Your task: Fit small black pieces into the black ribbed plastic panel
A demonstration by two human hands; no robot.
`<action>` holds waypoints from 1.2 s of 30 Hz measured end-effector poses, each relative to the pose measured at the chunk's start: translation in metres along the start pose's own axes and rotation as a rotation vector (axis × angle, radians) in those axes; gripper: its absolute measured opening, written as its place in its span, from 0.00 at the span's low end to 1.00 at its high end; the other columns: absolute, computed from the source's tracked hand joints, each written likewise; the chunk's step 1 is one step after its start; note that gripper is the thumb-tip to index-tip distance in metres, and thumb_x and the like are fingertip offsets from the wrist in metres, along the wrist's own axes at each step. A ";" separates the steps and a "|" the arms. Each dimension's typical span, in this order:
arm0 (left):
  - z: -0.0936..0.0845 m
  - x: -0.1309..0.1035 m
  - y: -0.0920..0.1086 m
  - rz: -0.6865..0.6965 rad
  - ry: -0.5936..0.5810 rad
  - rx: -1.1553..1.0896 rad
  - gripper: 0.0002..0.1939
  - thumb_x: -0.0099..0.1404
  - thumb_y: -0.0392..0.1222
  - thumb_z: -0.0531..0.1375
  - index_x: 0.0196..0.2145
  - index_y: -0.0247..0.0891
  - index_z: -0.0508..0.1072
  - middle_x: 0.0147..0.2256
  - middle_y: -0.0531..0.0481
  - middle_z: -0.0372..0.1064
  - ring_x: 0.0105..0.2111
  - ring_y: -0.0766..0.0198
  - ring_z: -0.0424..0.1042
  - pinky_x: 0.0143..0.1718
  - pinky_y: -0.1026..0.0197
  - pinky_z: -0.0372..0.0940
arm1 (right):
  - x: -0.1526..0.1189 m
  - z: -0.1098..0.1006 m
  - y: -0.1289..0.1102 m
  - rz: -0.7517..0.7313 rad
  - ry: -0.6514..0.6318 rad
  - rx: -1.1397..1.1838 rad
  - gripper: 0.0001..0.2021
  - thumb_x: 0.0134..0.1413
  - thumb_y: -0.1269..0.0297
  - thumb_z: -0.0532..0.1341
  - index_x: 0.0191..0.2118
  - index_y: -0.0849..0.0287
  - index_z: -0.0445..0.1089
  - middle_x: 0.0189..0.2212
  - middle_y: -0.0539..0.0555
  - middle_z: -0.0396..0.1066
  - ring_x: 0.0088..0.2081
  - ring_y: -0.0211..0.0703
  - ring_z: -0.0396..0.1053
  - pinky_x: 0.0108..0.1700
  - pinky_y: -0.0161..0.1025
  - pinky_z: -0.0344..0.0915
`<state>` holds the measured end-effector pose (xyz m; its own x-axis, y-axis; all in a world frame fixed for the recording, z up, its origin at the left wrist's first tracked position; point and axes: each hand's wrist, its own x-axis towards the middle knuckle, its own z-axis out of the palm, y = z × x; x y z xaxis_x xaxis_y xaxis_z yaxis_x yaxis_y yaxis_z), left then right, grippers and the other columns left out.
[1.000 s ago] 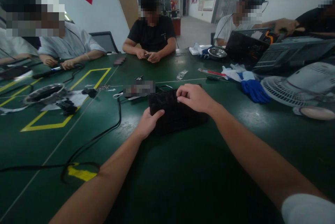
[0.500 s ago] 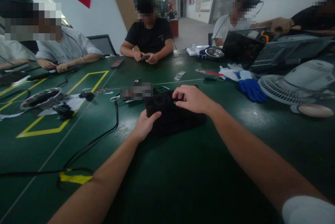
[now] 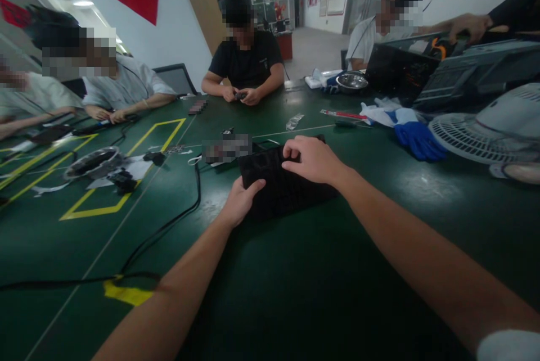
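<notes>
A flat black panel-like object (image 3: 274,192) lies tilted over the green table (image 3: 261,293) in front of me. My left hand (image 3: 243,198) grips its left edge, thumb on top and the other fingers hidden beneath. At its upper edge is my right hand (image 3: 310,159), fingers curled and pressed together in a pinch; whatever sits between the fingertips is too small and dark to name. Just beyond the object's upper left corner lies a partly blurred-out item (image 3: 228,149) with a white cable loop.
Black cables (image 3: 169,226) run along the left, near a metal ring-shaped part (image 3: 95,163). To the right are blue-and-white gloves (image 3: 415,136), a fan (image 3: 472,130) and a metal bowl (image 3: 351,82). Several people sit around the table, one handling a small dark item (image 3: 240,95).
The view has swung slightly left, so the scene appears further right. Both hands keep nearly the same hold on the black object.
</notes>
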<state>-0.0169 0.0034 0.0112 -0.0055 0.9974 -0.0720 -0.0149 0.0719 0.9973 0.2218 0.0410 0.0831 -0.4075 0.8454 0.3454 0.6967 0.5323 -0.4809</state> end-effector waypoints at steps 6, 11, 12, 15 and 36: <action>0.001 0.000 0.000 0.000 -0.010 -0.007 0.27 0.53 0.53 0.75 0.47 0.37 0.80 0.44 0.44 0.83 0.47 0.46 0.81 0.54 0.46 0.73 | 0.000 0.001 0.002 -0.003 0.005 -0.005 0.05 0.61 0.61 0.68 0.36 0.55 0.76 0.37 0.52 0.73 0.36 0.42 0.68 0.38 0.41 0.56; 0.003 -0.001 0.001 0.010 -0.029 0.008 0.25 0.54 0.51 0.73 0.47 0.37 0.80 0.46 0.43 0.83 0.48 0.47 0.80 0.55 0.45 0.72 | 0.000 0.004 0.010 -0.027 0.007 0.015 0.06 0.63 0.61 0.67 0.35 0.56 0.78 0.35 0.52 0.72 0.35 0.43 0.69 0.39 0.43 0.59; 0.003 -0.001 0.002 0.011 -0.033 0.014 0.24 0.54 0.50 0.73 0.47 0.37 0.80 0.46 0.43 0.83 0.48 0.47 0.80 0.55 0.46 0.72 | 0.001 0.004 0.011 -0.030 0.006 0.018 0.06 0.63 0.61 0.67 0.36 0.55 0.78 0.35 0.53 0.73 0.35 0.43 0.69 0.39 0.43 0.59; 0.003 -0.001 0.003 0.015 -0.037 0.026 0.23 0.54 0.50 0.73 0.46 0.37 0.80 0.45 0.43 0.82 0.47 0.47 0.80 0.54 0.46 0.73 | 0.001 0.004 0.014 -0.040 0.000 0.027 0.05 0.63 0.62 0.67 0.36 0.56 0.78 0.36 0.53 0.73 0.35 0.43 0.70 0.40 0.43 0.61; 0.004 0.001 0.003 0.037 -0.053 0.006 0.22 0.56 0.48 0.72 0.46 0.38 0.79 0.44 0.45 0.81 0.46 0.48 0.79 0.54 0.45 0.72 | 0.003 -0.009 0.017 -0.079 -0.090 0.090 0.05 0.55 0.67 0.69 0.39 0.58 0.79 0.37 0.54 0.75 0.34 0.42 0.71 0.40 0.42 0.67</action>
<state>-0.0125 0.0045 0.0139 0.0474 0.9983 -0.0345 -0.0092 0.0349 0.9993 0.2375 0.0516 0.0829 -0.5133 0.7989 0.3137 0.6062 0.5962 -0.5264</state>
